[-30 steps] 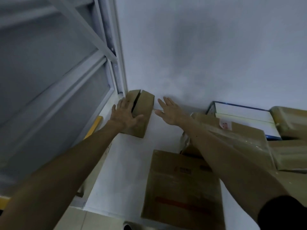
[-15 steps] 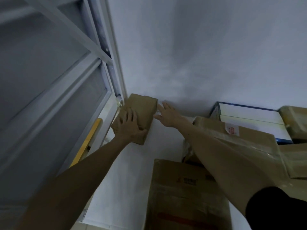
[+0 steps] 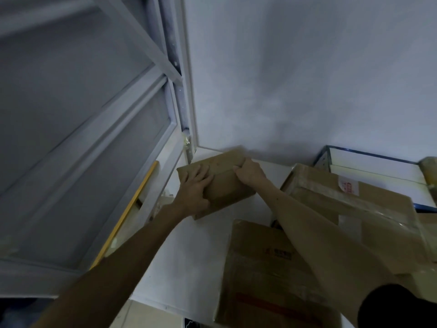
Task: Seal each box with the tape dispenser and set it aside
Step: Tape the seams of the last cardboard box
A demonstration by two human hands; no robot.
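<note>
A small brown cardboard box (image 3: 227, 185) lies tilted on the white table (image 3: 189, 268) near the corner of the wall. My left hand (image 3: 194, 190) rests on its left part with fingers spread over the top and thumb along the near side. My right hand (image 3: 248, 171) grips the box's far right edge with curled fingers. No tape dispenser is in view.
A large flat brown box (image 3: 272, 275) lies at the near right. Behind it sits a taped box (image 3: 350, 209) under clear film, then a white panel with a blue frame (image 3: 373, 166). A grey metal frame (image 3: 94, 138) stands at the left beside a yellow strip (image 3: 132, 209).
The small box has been pulled away from the wall corner toward me and turned. My right hand went from open beside it to gripping its far edge. The left hand stayed on it.
</note>
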